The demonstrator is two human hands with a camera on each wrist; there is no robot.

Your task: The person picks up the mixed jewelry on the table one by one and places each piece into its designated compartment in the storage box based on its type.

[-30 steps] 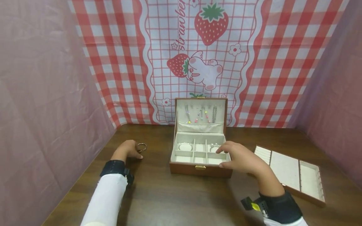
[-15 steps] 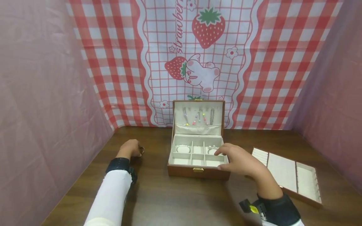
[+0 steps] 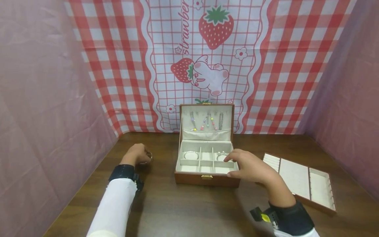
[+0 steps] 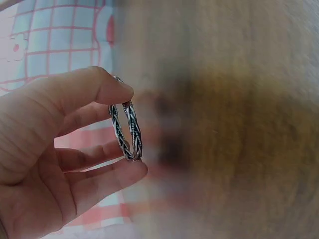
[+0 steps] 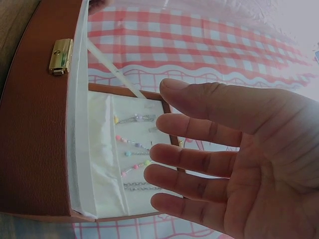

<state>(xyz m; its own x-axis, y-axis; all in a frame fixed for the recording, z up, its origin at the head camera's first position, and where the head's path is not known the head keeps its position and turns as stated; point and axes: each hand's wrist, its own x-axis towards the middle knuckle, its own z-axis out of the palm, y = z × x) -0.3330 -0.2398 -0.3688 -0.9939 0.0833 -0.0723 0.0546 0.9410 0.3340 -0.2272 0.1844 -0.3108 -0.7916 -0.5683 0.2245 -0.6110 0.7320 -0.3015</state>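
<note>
A silver braided bangle [image 4: 130, 127] is pinched between the thumb and fingers of my left hand [image 3: 137, 154], at the left of the table. My right hand [image 3: 251, 166] hangs at the right front corner of the jewelry box [image 3: 189, 177], fingers apart and holding nothing. The brown box stands with its lid up. One silver bracelet [image 3: 190, 155] lies in its back left compartment, another bracelet [image 3: 220, 155] in the back right one, partly behind my right fingers. Beaded necklaces [image 5: 134, 159] and a chain [image 5: 142, 186] hang inside the lid.
A shallow divided tray [image 3: 296, 179] with a white lining lies on the wooden table [image 3: 177, 210] to the right, partly behind my right forearm. A red checked strawberry cloth [image 3: 213, 42] hangs behind the box. Pink curtains [image 3: 44, 115] close both sides.
My left hand has closed on the bangle, which stood partly uncovered beside it a second ago. The right hand has stayed at the box. The head view has shifted slightly.
</note>
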